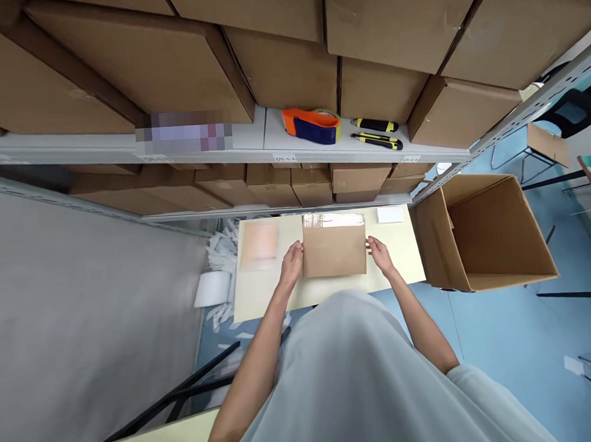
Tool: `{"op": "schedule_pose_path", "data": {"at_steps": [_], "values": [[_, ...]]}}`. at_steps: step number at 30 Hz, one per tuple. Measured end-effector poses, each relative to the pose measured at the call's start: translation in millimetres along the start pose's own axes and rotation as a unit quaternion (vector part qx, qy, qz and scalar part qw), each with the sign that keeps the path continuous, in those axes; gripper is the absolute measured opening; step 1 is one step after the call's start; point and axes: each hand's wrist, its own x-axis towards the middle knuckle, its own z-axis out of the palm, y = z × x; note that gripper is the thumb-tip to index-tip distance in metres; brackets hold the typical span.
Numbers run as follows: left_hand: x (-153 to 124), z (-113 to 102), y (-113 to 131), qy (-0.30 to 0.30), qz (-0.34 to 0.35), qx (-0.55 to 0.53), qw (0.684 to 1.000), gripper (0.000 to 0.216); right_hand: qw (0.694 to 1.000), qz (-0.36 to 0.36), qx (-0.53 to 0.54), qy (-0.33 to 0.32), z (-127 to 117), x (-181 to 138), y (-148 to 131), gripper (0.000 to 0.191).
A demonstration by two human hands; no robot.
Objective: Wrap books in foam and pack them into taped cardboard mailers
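A small brown cardboard box (333,251) lies on a pale yellow table (395,258), and a shiny strip of tape (333,220) runs along its far edge. At its left side my left hand (291,264) is closed on the edge, thumb on the near side. My right hand (380,254) grips the opposite edge with its fingertips, some of them hidden behind the box. To the left of the box, a flat pinkish sheet (259,242) rests on the table. A white paper slip (390,214) is at the back right.
Above the table, a grey shelf (250,136) carries large cartons (286,68), an orange and blue tape dispenser (312,126) and two yellow-black utility knives (377,134). A big open carton (496,229) stands at the right. A white roll (212,289) and crumpled paper (222,252) are left.
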Motion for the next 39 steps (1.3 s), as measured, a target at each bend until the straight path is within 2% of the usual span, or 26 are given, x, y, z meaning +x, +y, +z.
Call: {"op": "schedule_pose_path", "data": {"at_steps": [6, 8, 11, 13, 16, 21, 24, 27, 30, 33, 35, 39], "values": [[-34, -16, 11, 0.008, 0.028, -0.056, 0.998, 0.082, 0.995, -0.056, 0.072, 0.03, -25, -35, -7, 0.068], [-42, -17, 6, 0.006, 0.009, -0.057, 0.998, 0.085, 0.996, -0.045, 0.067, 0.033, -28, -42, -1, 0.07], [-50, -16, -6, -0.008, -0.043, -0.048, 0.998, 0.085, 0.998, 0.007, 0.053, 0.016, -25, -47, 12, 0.076], [-55, -14, -14, -0.019, -0.068, -0.036, 0.997, 0.083, 0.998, 0.046, 0.045, 0.003, -20, -48, 21, 0.081], [-60, -14, -17, -0.023, -0.053, -0.015, 0.998, 0.073, 0.997, 0.061, 0.03, 0.021, -14, -47, 27, 0.086], [-56, -12, -5, 0.051, -0.031, -0.023, 0.998, 0.054, 0.998, 0.035, 0.01, 0.048, -7, -37, 11, 0.088], [-48, -10, 3, 0.064, -0.02, -0.011, 0.998, 0.046, 0.998, 0.01, -0.04, 0.045, -1, -24, -6, 0.084], [-43, -9, 10, 0.073, 0.006, 0.022, 0.997, 0.053, 0.99, -0.009, -0.134, 0.049, 9, -9, -23, 0.084], [-45, -10, 13, 0.084, 0.085, 0.066, 0.991, 0.057, 0.975, -0.007, -0.215, 0.055, 23, 3, -38, 0.084], [-50, -11, 12, 0.07, 0.155, 0.134, 0.976, 0.039, 0.955, -0.002, -0.291, 0.057, 36, 6, -49, 0.083], [-53, -11, 8, 0.065, 0.164, 0.173, 0.969, 0.034, 0.938, -0.005, -0.341, 0.053, 41, 3, -52, 0.079], [-56, -14, -2, 0.065, 0.146, 0.206, 0.965, 0.045, 0.918, -0.026, -0.393, 0.043, 34, -11, -52, 0.06]]}}
